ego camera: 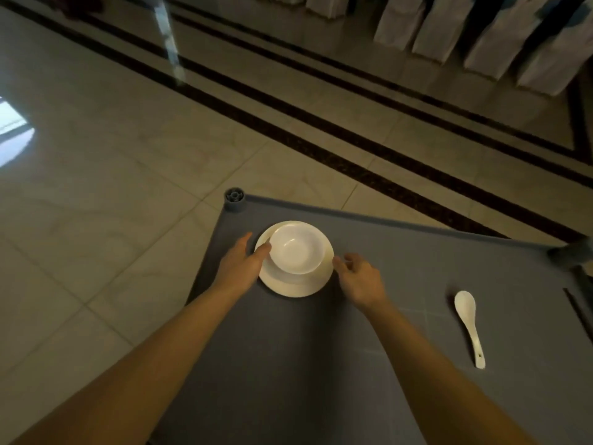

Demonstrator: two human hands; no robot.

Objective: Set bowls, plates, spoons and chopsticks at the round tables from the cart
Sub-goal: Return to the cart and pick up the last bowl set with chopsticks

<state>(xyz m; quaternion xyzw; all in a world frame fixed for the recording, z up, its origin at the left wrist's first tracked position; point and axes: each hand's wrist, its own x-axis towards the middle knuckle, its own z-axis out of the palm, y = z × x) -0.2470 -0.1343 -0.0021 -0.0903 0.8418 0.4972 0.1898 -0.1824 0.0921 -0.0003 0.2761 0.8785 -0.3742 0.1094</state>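
Note:
A white bowl (296, 248) sits in a white plate (293, 285) near the far left corner of the grey cart top (353, 348). My left hand (240, 268) touches the plate's left rim, thumb resting by the bowl's edge. At the plate's right rim, my right hand (361, 281) has its fingertips curled against the edge. Whether either hand grips the plate is unclear. A white soup spoon (470, 326) lies on the cart to the right. Dark chopsticks (579, 313) lie at the far right edge, partly cut off.
The cart has round corner posts (235, 199) at the far left and far right. Beyond it is glossy tiled floor (128, 155) with dark stripes. White-covered chairs (481, 33) stand in a row at the top right.

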